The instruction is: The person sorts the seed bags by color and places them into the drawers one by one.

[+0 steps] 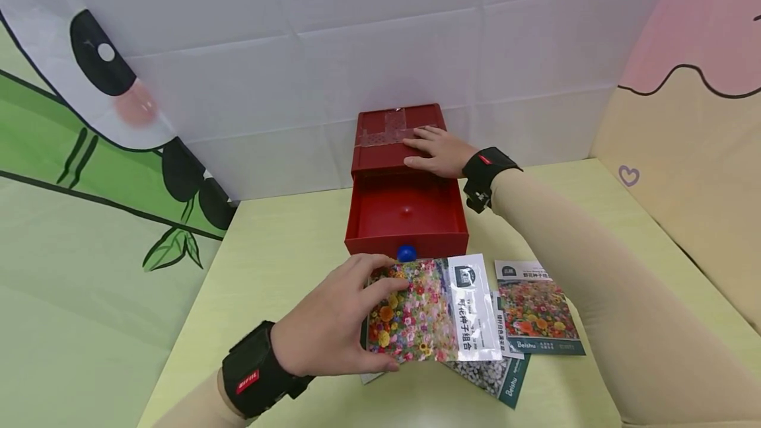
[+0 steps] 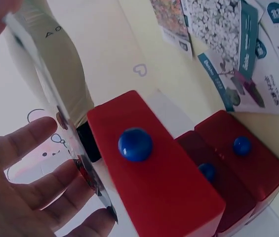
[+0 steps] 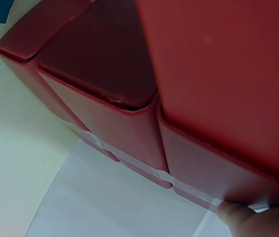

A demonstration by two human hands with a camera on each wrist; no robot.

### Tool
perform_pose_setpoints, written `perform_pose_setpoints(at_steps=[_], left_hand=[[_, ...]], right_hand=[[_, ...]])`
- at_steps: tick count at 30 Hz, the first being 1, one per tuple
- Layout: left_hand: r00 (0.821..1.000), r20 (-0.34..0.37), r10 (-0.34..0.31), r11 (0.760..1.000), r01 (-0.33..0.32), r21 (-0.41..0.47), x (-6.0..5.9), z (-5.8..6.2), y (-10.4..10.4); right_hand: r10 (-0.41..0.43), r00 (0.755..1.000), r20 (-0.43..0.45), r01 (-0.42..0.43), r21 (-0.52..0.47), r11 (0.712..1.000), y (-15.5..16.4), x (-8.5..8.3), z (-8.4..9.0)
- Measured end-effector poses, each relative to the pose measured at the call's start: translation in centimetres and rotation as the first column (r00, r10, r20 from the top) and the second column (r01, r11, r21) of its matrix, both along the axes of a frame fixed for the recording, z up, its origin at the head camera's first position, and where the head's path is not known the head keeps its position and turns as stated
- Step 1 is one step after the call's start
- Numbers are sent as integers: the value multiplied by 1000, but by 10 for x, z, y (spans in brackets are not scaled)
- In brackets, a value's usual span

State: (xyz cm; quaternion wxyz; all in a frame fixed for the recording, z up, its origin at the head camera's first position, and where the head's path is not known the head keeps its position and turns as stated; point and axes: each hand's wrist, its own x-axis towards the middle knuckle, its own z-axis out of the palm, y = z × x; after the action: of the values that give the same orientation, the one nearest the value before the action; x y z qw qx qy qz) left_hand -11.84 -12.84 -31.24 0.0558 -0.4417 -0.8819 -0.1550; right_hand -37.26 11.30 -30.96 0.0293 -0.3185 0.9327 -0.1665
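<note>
L hand [image 1: 333, 322] w/ seed packet [image 1: 428, 309]

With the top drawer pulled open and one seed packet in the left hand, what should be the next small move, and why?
Probably lift the seed packet forward over the open drawer and lower it in. The left hand already grips the packet just in front of the drawer, the drawer looks bare inside, and the right hand rests flat on the red box, steadying it.

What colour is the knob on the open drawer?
Blue knob, clearest in the left wrist view.
</note>
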Motion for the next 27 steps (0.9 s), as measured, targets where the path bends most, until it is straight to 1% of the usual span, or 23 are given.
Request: perform_pose_setpoints(at_steps=[2, 5, 10, 13, 20, 27], left_hand=[[1000, -17, 10, 1000, -10, -19, -2, 6, -1], [999, -42, 8, 999, -10, -38, -6, 13, -3], [997, -83, -10, 999, 6, -46, -12, 24, -4], [996, -92, -8, 999, 4, -49, -17, 30, -4], [994, -109, -14, 999, 11, -30, -36, 41, -6], [992, -128, 5, 999, -11, -40, -57, 47, -9]], right_hand=[[0, 1000, -3, 0, -2, 1000, 0, 0, 0], [-1, 1000, -6, 1, -3, 1000, 0, 0, 0], [2, 1000, -8, -2, 2, 1000, 0, 0, -1], [4, 1000, -9, -3, 4, 1000, -1, -1, -2], [4, 1000, 2, -4, 1, 1000, 0, 1, -2], [11, 1000, -1, -11, 2, 1000, 0, 0, -1]])
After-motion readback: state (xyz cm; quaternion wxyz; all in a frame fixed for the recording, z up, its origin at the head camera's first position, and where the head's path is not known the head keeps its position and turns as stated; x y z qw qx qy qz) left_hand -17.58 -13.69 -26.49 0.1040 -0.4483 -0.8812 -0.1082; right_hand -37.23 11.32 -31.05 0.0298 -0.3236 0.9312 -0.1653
